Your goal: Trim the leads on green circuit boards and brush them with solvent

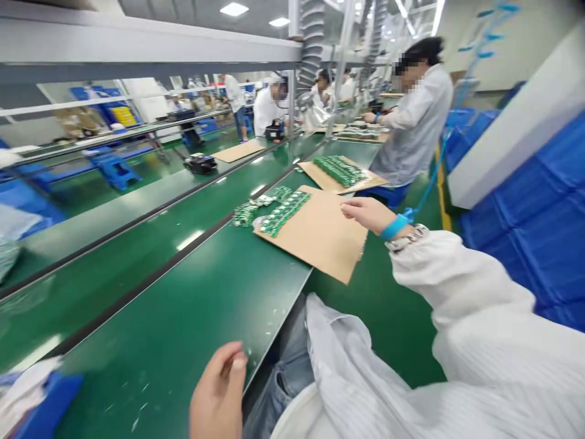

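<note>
My right hand (368, 214) is raised over the right edge of a brown cardboard sheet (326, 235). Its fingers are pressed together, and whatever they may hold does not show. A row of green circuit boards (286, 213) lies along the sheet's left side. Beside that row, a loose heap of more green boards (247, 213) rests on the green bench (196, 311). Low in the view, my left hand (219, 390) is above the bench's near edge, fingers curled and thumb close to the index fingertip, nothing visible between them. A blue strap (397, 227) circles my right wrist.
Farther along, another cardboard sheet (315, 175) carries green boards. A person in a white coat (415, 116) works beyond it. Blue bins (525, 231) line the right side. A blue item with white cloth (41, 396) sits at lower left. A coiled blue cord (441, 158) runs up from my wrist.
</note>
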The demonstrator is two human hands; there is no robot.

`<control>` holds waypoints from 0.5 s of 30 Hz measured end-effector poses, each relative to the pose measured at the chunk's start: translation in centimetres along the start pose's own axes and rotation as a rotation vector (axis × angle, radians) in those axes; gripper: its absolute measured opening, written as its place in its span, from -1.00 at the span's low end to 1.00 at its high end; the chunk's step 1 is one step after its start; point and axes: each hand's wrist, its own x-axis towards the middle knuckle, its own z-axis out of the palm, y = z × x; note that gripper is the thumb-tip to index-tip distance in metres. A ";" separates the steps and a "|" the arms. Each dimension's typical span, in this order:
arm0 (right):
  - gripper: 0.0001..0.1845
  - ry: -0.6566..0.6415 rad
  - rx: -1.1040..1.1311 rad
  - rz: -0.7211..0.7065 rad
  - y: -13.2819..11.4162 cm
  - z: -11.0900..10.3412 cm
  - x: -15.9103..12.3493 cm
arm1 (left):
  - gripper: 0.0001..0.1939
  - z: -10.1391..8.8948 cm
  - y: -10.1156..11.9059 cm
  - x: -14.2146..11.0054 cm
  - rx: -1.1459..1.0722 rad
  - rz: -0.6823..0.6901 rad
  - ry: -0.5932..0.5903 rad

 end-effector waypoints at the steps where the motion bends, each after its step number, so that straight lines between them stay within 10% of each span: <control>1: -0.77 0.041 -0.070 0.037 1.7 -1.0 2.0 | -0.80 3.3 1.5 0.8 -0.037 -0.033 -0.055; 7: -0.62 0.077 -0.365 0.182 8.7 -2.7 11.8 | -0.90 16.9 6.5 7.0 -0.075 -0.235 -0.207; 15: -0.64 -0.032 -0.489 0.191 13.6 -2.0 17.6 | -0.81 22.1 7.1 10.0 -0.033 -0.280 -0.268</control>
